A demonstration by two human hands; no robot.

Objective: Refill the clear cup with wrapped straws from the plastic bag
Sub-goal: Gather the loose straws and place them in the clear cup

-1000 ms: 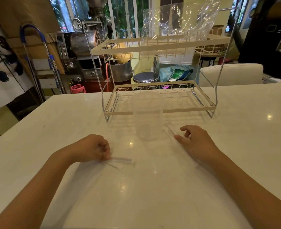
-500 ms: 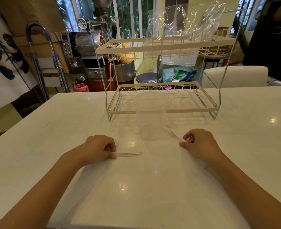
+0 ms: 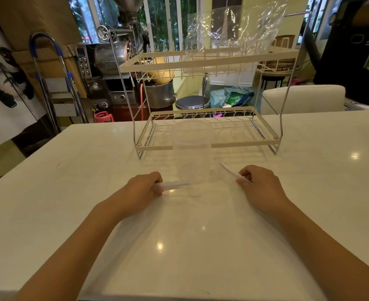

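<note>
Now left hand (image 3: 143, 189) and right hand (image 3: 260, 185) each pinch one thin white wrapped straw (image 3: 172, 185), fingers curled tight; likely for loading the empty clear plastic cup (image 3: 191, 148) between them.

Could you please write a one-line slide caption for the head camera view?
Each hand, left hand and right hand, grips a wrapped straw beside the clear cup on the white table.

There is a single view, from a wide-angle camera worn on the person's head. It looks forward and down over both forearms, close above the white table (image 3: 49, 192). The left hand (image 3: 140, 190) and right hand (image 3: 263, 187) sit mid-frame; beyond them the rack (image 3: 207, 146) and the room behind curve with the lens.
</note>
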